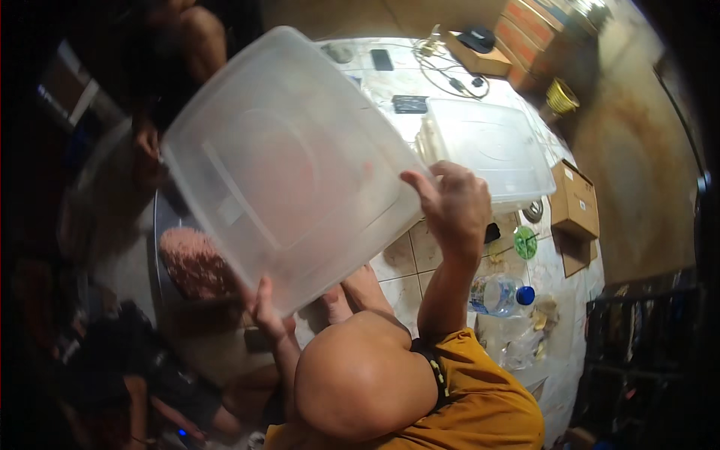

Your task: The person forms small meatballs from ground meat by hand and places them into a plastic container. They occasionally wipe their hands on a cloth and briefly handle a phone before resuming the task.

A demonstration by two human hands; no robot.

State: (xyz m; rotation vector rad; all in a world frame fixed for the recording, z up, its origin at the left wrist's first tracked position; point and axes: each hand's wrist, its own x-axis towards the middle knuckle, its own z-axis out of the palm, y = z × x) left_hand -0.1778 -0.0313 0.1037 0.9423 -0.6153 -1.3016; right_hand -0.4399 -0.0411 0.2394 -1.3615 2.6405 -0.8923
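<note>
I hold up a large translucent plastic lid (pixel 315 146), tilted, in front of my body. My right hand (pixel 458 197) grips its right edge, the thumb lying over the top face. At the near-left corner my left hand (pixel 271 312) has hold of the edge. Partly hidden under the lid is a metal tray (pixel 159 259) with a mound of pink ground meat (pixel 191 261) in it. A stack of similar translucent containers or lids (pixel 489 146) stands beyond my right hand.
On the tiled floor (pixel 399 259) lie a water bottle (pixel 498 295), a cardboard box (pixel 575 199), a phone (pixel 382 59) and a coiled cable (pixel 455 84). One person (pixel 202 45) is at the upper left; another (pixel 112 365) sits at lower left. A dark rack (pixel 641 349) stands right.
</note>
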